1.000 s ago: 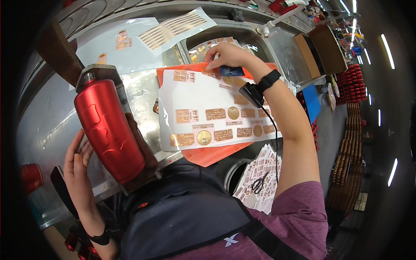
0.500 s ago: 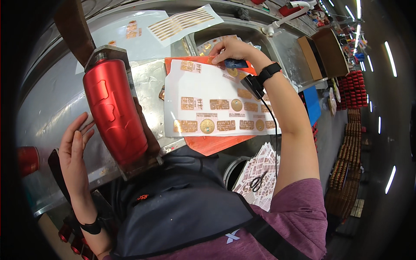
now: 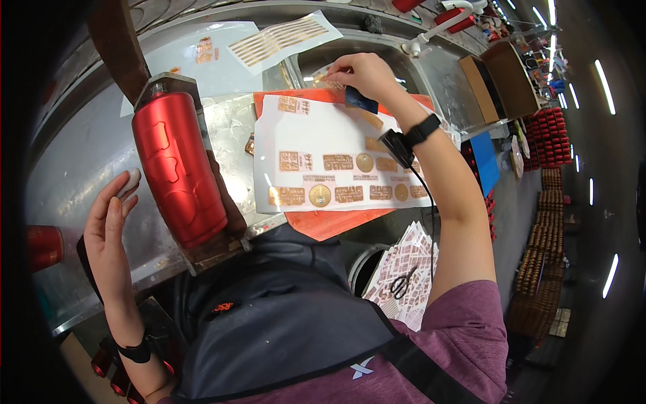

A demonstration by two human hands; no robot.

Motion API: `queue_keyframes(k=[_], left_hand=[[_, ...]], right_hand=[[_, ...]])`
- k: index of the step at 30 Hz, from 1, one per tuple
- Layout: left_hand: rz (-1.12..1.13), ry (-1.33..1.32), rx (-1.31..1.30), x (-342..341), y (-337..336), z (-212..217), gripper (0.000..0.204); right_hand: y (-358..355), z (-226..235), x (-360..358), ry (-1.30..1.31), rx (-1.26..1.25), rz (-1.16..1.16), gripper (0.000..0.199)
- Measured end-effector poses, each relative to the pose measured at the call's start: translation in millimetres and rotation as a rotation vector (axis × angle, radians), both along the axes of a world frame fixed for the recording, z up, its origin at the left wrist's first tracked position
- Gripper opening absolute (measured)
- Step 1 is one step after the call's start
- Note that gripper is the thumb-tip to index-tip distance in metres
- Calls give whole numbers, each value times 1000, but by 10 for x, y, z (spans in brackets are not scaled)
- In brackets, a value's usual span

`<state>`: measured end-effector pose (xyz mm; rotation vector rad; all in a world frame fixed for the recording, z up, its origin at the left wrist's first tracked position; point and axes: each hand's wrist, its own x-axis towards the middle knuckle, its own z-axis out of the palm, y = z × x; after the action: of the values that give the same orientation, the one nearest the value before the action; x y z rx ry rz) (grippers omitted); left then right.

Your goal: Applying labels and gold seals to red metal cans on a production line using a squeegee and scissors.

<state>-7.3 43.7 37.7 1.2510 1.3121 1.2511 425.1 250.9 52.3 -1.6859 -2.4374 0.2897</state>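
Observation:
My left hand (image 3: 111,225) pinches a small whitish lump (image 3: 130,180) between thumb and fingers, left of a red embossed bottle (image 3: 176,161). The bottle lies tilted in a brown, rusty-looking holder (image 3: 232,209). My right hand (image 3: 367,74) is over the near edge of the sink, fingers closed. A dark blue flat piece (image 3: 361,100) sticks out below its palm. By the fingertips is a small gold-printed piece (image 3: 321,79); I cannot tell whether they grip it. Below the hand, a white sheet with gold and pink decals (image 3: 323,138) lies on a red board (image 3: 330,223).
The metal sink (image 3: 407,67) has a white faucet (image 3: 420,44). A gold-striped sheet (image 3: 279,42) lies at the back. Printed sheets (image 3: 397,269) with black scissors (image 3: 402,286) lie near my right side. An open cardboard box (image 3: 511,77) stands right. Another red piece (image 3: 46,244) is at far left.
My right hand has lifted off the top edge of the decal sheet and moved slightly up, toward the sink. My left hand has shifted a little away from the bottle, still pinching the whitish lump.

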Motion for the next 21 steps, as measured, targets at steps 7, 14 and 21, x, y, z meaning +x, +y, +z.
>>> queue_keyframes(k=[7,14,21], left_hand=[[-151,302,427,337,145,636,52],[-487,151,288,877,195,634,102],[-460,327,322,676,31,672,76]], right_hand=[[-846,996,-748,427,-35,249,16],[-1538,1396,-1312,769,-196,406,13],[-1704,1353,-1431,1003,-306,232,12]])
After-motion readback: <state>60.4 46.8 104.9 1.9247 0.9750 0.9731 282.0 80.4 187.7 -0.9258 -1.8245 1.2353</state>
